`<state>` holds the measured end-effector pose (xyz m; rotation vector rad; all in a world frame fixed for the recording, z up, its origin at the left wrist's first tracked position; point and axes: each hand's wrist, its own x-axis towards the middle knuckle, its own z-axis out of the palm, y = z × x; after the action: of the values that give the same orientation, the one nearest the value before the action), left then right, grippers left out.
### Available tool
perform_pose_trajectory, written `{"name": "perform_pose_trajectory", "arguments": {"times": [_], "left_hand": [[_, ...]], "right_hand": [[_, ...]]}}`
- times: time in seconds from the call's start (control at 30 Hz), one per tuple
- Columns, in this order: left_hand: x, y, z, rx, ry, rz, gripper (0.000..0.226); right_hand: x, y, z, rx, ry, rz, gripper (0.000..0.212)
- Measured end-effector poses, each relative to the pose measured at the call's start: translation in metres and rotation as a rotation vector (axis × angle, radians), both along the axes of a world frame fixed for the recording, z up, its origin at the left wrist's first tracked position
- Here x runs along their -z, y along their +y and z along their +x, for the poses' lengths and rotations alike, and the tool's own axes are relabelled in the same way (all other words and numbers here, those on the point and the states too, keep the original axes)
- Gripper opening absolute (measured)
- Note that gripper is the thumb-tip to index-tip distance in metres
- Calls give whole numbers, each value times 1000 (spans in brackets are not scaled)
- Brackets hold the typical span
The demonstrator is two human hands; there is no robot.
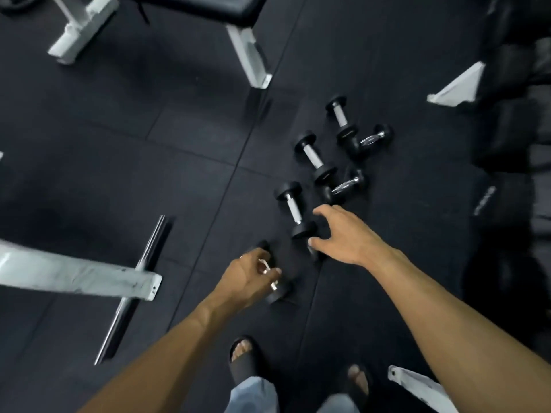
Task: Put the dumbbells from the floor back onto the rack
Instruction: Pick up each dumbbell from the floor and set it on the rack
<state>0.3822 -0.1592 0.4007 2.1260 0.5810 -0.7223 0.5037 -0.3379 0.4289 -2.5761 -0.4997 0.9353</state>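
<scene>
Sandalled feet (242, 351) stand on black rubber floor tiles (119, 162). Left hand (249, 274) grips a round-headed dumbbell (275, 289) by its chrome handle; right hand (343, 234), fingers spread wide, hovers over another dumbbell (293, 208). Beyond lie four more dumbbells (316, 158), then a white-legged bench (250, 55).

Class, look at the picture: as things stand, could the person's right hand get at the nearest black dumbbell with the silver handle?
Probably yes. The right hand hangs open just beside the nearest black dumbbell with the silver handle, its fingers spread by the near end, and nothing lies between them.
</scene>
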Motion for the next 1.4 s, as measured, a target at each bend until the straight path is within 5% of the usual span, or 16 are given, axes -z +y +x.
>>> {"name": "perform_pose_trajectory", "arguments": {"times": [0.4,0.7,0.93,1.13,1.4], "left_hand": [[310,24,-16,-255,190,13,50],[467,-10,-15,-468,175,6,77],[506,-21,-19,-624,153,-206,104],[505,-22,-23,-673,130,-257,102],[478,-3,-38,-309,136,-96,97]], "right_hand": [[313,101,28,-332,172,-47,66],[460,147,34,-534,121,-52,75],[498,166,29,-622,116,13,51],[495,165,28,-637,65,22,38],[472,116,16,-333,52,92,38]]}}
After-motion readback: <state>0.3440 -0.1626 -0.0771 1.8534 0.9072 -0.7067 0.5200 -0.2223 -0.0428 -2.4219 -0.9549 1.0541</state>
